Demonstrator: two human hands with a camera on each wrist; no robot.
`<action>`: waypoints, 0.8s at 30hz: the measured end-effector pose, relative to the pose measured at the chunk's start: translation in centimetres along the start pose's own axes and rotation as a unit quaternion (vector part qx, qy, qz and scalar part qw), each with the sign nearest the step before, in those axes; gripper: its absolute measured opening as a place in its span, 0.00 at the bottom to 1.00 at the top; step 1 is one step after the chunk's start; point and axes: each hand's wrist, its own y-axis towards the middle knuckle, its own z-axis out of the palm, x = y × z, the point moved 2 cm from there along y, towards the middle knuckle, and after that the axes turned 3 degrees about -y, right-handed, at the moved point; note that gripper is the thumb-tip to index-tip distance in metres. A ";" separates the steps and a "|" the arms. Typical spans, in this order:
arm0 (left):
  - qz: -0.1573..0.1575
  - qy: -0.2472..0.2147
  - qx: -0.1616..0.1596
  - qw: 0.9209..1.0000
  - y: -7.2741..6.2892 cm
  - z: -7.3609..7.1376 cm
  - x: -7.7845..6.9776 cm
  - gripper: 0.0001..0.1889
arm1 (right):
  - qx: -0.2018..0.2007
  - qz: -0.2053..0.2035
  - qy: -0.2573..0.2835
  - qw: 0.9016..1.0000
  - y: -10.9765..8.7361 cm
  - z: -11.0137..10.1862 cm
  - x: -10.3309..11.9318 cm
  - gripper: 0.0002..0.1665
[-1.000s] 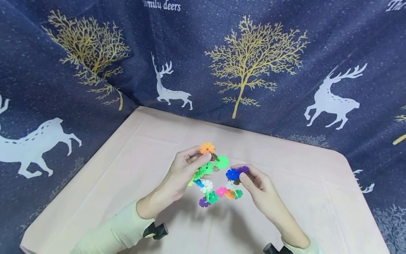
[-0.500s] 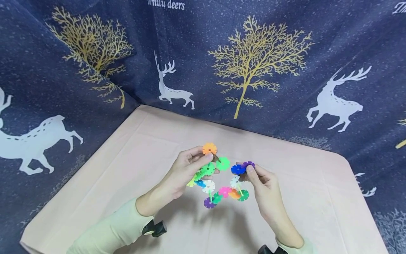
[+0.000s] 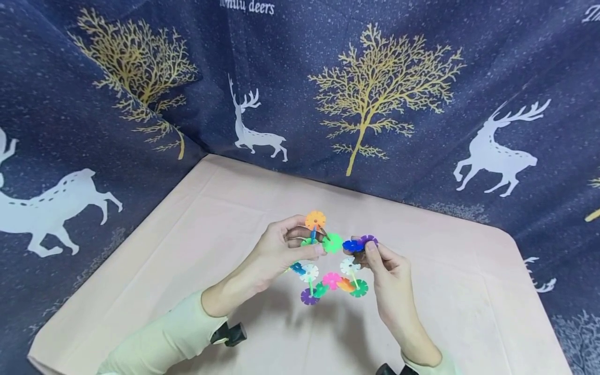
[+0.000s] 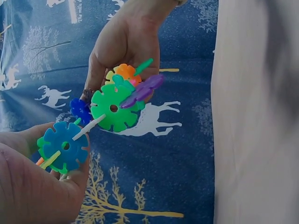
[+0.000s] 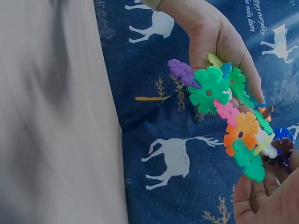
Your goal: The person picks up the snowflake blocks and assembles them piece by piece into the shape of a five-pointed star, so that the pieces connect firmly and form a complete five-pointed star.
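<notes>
Both hands hold up a chain of notched plastic flower discs above the table. My left hand [image 3: 276, 250] grips its left part; the thumb lies by a bright green disc [image 3: 332, 242], under an orange disc [image 3: 315, 220]. My right hand [image 3: 394, 276] pinches a purple disc [image 3: 369, 241] joined to a dark blue disc [image 3: 351, 245]. The blue and bright green discs come close; whether they touch I cannot tell. Below hang white, pink [image 3: 332, 281], orange, green and purple discs. In the right wrist view, a brown disc [image 5: 281, 148] sits near the right fingers. Left fingers partly hide several discs.
A pale cloth-covered table [image 3: 225, 208] lies beneath the hands. Behind and beside it hangs a dark blue cloth [image 3: 290, 67] printed with deer and trees. Black wrist mounts [image 3: 229, 333] sit at the sleeves.
The left thumb has shifted down from near the orange disc to the bright green one, uncovering a blue edge. My right hand has moved slightly right and up with the blue and purple discs.
</notes>
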 end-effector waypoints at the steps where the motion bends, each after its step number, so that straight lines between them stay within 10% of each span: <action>1: 0.001 0.007 -0.004 1.000 0.0 0.0 0.0 0.28 | -0.001 -0.001 0.001 1.000 0.0 0.0 0.0 0.19; 24: 0.064 0.132 -0.010 0.989 0.0 0.9 -1.0 0.16 | -0.080 -0.039 0.069 0.994 -0.9 1.5 0.6 0.18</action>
